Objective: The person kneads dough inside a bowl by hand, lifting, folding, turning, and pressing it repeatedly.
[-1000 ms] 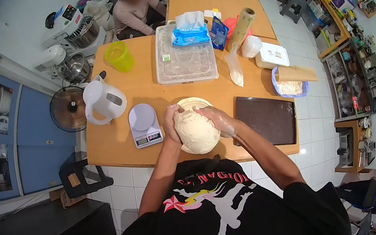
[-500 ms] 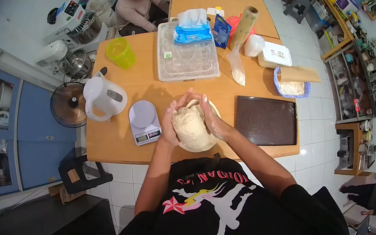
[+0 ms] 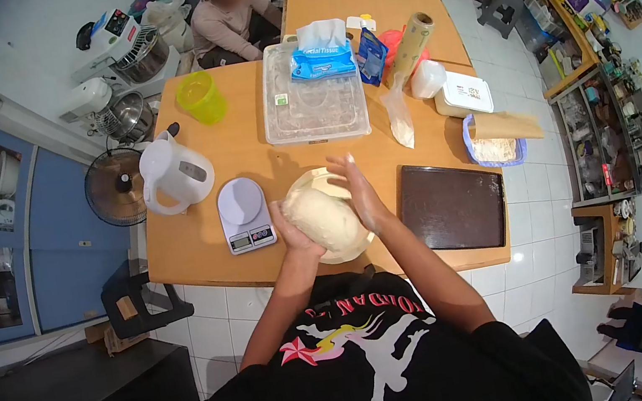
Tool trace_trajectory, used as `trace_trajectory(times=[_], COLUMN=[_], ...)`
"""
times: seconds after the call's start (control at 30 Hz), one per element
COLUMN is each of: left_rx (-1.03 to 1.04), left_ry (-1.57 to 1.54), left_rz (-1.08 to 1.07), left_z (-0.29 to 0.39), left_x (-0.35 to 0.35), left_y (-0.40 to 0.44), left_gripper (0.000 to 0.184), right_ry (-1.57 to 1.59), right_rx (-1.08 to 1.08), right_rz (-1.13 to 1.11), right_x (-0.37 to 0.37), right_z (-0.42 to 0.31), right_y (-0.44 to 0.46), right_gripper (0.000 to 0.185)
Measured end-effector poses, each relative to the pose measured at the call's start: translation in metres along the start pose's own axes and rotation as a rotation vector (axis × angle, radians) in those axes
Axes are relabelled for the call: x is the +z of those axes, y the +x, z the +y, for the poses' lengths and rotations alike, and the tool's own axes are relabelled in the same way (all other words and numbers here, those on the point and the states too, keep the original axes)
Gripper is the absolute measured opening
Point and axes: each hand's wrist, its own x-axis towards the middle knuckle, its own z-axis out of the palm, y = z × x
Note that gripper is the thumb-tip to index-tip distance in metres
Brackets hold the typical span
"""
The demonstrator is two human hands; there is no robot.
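Note:
A large pale lump of dough (image 3: 326,218) sits tilted over a cream-coloured bowl (image 3: 312,175), whose rim shows behind and below it. Cupped under the dough's left side, my left hand (image 3: 298,236) supports it, with its lower fingers hidden beneath. My right hand (image 3: 362,193) is at the dough's right side, fingers stretched out and apart; whether its palm touches the dough I cannot tell. Left of the bowl stands a white kitchen scale (image 3: 245,213) with nothing on its plate. To the right lies a dark baking tray (image 3: 453,205).
A white electric kettle (image 3: 177,172) and yellow-green cup (image 3: 200,98) stand on the left. Behind are a lidded clear box (image 3: 314,108) with a tissue pack (image 3: 321,61) on top, and a plastic-wrap roll (image 3: 411,45). A blue basket (image 3: 497,150) sits right. A person (image 3: 233,20) sits beyond the table.
The dough now looks smoother and tilts with its lower end toward the right. My left hand has shifted under it, while my right fingers have spread and come off its top.

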Motion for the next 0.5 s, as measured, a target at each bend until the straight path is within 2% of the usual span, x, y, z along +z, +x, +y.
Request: trace_trajectory(times=[0.07, 0.17, 0.2, 0.27, 0.33, 0.4, 0.43, 0.5], left_rx=[0.04, 0.115, 0.151, 0.274, 0.386, 0.429, 0.446, 0.437], left_ry=[-0.052, -0.024, 0.004, 0.313, 0.646, 0.668, 0.679, 1.003], left_rz=[0.01, 0.093, 0.12, 0.204, 0.266, 0.278, 0.291, 0.132], left_z=[0.006, 0.0, -0.001, 0.001, 0.011, 0.033, 0.039, 0.033], left_x=[-0.015, -0.023, -0.021, -0.026, -0.026, -0.006, 0.004, 0.002], left_y=[0.014, 0.021, 0.025, 0.028, 0.028, 0.016, 0.008, 0.01], left_gripper=[0.06, 0.057, 0.055, 0.044, 0.037, 0.03, 0.026, 0.023], right_ry=[0.107, -0.317, -0.204, 0.021, -0.008, -0.214, -0.216, -0.425], right_rx=[-0.073, -0.372, -0.257, -0.027, -0.111, -0.287, -0.275, -0.323], right_rz=[0.024, 0.272, 0.28, 0.288, 0.297, 0.311, 0.254, 0.196], right_x=[0.002, 0.027, 0.028, 0.03, 0.022, 0.008, 0.009, 0.008], right_z=[0.024, 0.048, 0.041, 0.019, 0.026, 0.03, 0.013, 0.005], right_y=[-0.018, -0.036, -0.036, -0.036, -0.027, -0.019, -0.025, -0.027], right_gripper=[0.062, 0.047, 0.044, 0.036, 0.034, 0.032, 0.032, 0.032])
